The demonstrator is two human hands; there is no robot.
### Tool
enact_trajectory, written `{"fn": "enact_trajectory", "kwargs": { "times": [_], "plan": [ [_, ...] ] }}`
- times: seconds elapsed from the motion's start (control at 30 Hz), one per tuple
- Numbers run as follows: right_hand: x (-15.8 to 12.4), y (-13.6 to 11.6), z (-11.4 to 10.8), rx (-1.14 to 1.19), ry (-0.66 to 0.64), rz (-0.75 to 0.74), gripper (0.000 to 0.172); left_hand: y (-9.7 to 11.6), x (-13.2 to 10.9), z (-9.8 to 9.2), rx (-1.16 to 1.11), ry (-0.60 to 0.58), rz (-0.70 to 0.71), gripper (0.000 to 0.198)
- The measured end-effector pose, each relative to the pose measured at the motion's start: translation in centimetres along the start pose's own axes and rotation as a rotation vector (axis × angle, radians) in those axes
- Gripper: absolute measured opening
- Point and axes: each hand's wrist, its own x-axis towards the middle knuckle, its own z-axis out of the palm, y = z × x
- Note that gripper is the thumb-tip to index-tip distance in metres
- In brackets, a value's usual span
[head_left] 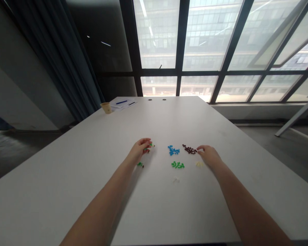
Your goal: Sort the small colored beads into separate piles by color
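My left hand (139, 149) is closed, its fingertips at a small green piece with a dark tip (152, 145). Just under those fingers is a similar green-and-dark piece (147, 149), and another green piece with a dark end (140, 165) lies beside the wrist. My right hand (209, 154) has thumb and forefinger pinched at the right edge of a pile of small dark brown pieces (189, 149); what lies between the fingertips is too small to make out. Between my hands are a blue pile (173, 150) and a green pile (178, 165) of small pieces.
Pale yellow pieces (199, 164) lie near my right wrist, with a few whitish clear pieces (176, 179) closer to me. On the far left of the white table (179, 119) stand a tan paper cup (106, 108) and papers with a blue pen (121, 102).
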Motion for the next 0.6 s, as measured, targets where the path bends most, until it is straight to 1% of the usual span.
{"fn": "enact_trajectory", "kwargs": {
  "times": [0.07, 0.1, 0.17, 0.2, 0.27, 0.33, 0.37, 0.47, 0.6],
  "plan": [
    [-0.2, -0.6, -0.3, 0.009, 0.033, -0.016, 0.026, -0.3, 1.5, -2.0, 0.104, 0.224, 0.113, 0.025],
    [-0.2, -1.0, -0.5, 0.016, 0.045, -0.030, 0.027, -0.6, 2.1, -2.8, 0.199, 0.291, 0.178, 0.022],
    [-0.4, -1.8, -0.6, 0.034, 0.060, -0.065, 0.028, -1.4, 2.9, -3.8, 0.412, 0.335, 0.332, 0.020],
    [-0.6, -2.1, -0.6, 0.043, 0.062, -0.084, 0.029, -1.9, 3.1, -4.0, 0.516, 0.324, 0.391, 0.022],
    [-0.9, -2.9, -0.5, 0.058, 0.055, -0.123, 0.029, -2.7, 3.1, -3.9, 0.715, 0.243, 0.465, 0.026],
    [-1.2, -3.5, -0.4, 0.078, 0.033, -0.161, 0.030, -3.2, 2.9, -3.5, 0.876, 0.165, 0.477, 0.027],
    [-1.3, -3.7, -0.4, 0.089, 0.023, -0.177, 0.030, -3.3, 2.8, -3.2, 0.935, 0.146, 0.474, 0.027],
    [-1.7, -4.3, -0.4, 0.115, 0.013, -0.214, 0.029, -3.2, 2.4, -2.8, 1.027, 0.146, 0.468, 0.025],
    [-1.8, -4.4, -0.3, 0.137, 0.011, -0.228, 0.027, -2.8, 2.0, -2.7, 1.150, 0.148, 0.450, 0.024]
  ]
}}
